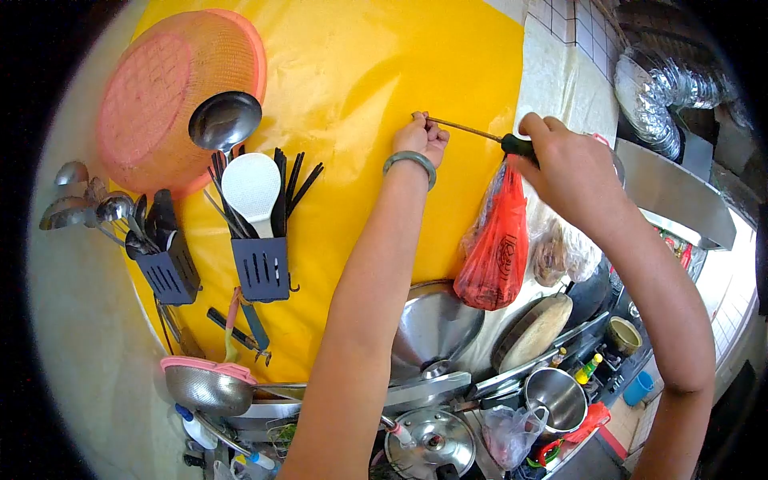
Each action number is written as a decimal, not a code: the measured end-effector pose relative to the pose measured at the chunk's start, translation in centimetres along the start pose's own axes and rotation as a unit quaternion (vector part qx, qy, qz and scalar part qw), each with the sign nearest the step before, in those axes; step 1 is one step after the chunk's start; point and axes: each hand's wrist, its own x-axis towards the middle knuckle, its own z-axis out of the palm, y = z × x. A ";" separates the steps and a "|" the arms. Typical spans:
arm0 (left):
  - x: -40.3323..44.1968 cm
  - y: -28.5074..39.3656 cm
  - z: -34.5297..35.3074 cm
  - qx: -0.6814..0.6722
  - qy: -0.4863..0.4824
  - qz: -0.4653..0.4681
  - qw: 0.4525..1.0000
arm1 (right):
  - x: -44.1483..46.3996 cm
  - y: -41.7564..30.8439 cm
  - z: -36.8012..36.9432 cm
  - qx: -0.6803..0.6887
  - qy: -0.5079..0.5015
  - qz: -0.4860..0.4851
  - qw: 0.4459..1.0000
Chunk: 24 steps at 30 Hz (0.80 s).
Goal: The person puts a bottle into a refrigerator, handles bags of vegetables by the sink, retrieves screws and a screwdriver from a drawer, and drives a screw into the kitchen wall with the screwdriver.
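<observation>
My right hand point(570, 156) is closed round the dark handle of a screwdriver point(468, 130). Its long thin shaft points left across the yellow wall sheet point(352, 72). At the tip of the shaft, my left hand point(422, 140) is pinched against the sheet, and whatever lies between its fingers is too small to make out. A greenish bangle point(412, 166) circles the left wrist. Below the right hand hangs a red plastic bag point(500, 252), next to clear plastic bags point(566, 252).
A pink basket point(176, 96) hangs on the wall above utensil holders point(262, 270) with a ladle point(226, 120) and a white rice paddle point(252, 188). Below are a strainer point(210, 388), a large metal lid point(436, 324), a chopping board point(534, 332) and a pot point(554, 398).
</observation>
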 end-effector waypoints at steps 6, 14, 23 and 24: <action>0.3 0.1 -0.3 0.012 -0.016 0.002 1.000 | 0.6 -0.1 -0.9 -0.022 -0.090 0.051 0.994; 0.4 0.0 -0.3 -0.004 -0.011 -0.002 1.000 | 0.3 0.7 0.3 0.007 0.015 0.015 1.000; 0.4 -0.2 -0.1 -0.013 0.011 0.005 1.000 | 0.4 0.2 -0.3 0.018 -0.016 0.027 0.999; 0.3 -0.2 0.0 -0.016 0.018 0.008 1.000 | 0.2 0.4 0.0 0.036 0.026 0.005 0.999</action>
